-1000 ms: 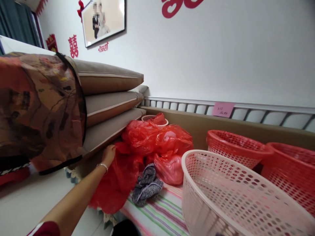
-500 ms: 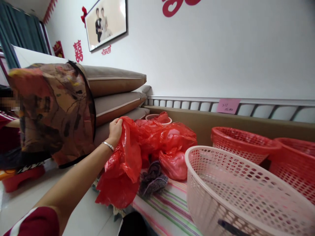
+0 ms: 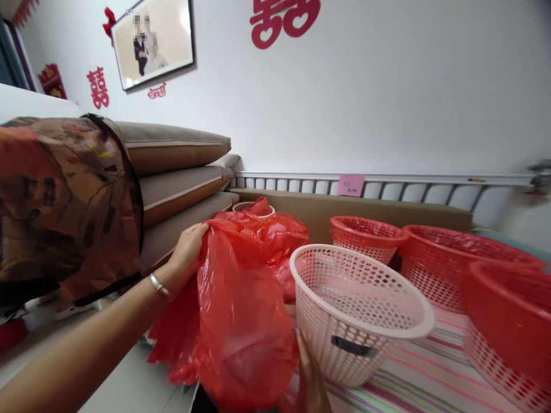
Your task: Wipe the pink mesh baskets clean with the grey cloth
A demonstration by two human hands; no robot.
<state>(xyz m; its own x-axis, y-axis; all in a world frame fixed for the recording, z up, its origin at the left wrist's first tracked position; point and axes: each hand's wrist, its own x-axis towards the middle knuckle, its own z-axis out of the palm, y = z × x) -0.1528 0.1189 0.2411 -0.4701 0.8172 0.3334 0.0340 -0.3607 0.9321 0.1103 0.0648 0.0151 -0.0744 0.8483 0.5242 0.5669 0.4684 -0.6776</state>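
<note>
My left hand [image 3: 189,246], with a silver bangle on the wrist, is closed on the upper edge of a red plastic bag [image 3: 245,321]. The bag hangs down in front of me, thin and partly see-through. Low at its right side is my right hand [image 3: 310,376], fingers stretched upward against the bag and partly covered by it. Just right of those fingers stands a pale pink perforated basket [image 3: 361,321] with a dark handle piece. More red plastic [image 3: 284,229] lies heaped behind the held bag.
Red baskets [image 3: 451,258] stand at the right on a striped cloth [image 3: 413,373]. A small basket [image 3: 269,213] sits behind the heap. Stacked cushions [image 3: 181,183] and a patterned fabric [image 3: 64,201] are at the left. A pink note [image 3: 350,185] is on the rail.
My view has turned right. The red bag has spread open and swung rightward in my left hand. My right hand has come in beside it, and the dark cloth is now hidden.
</note>
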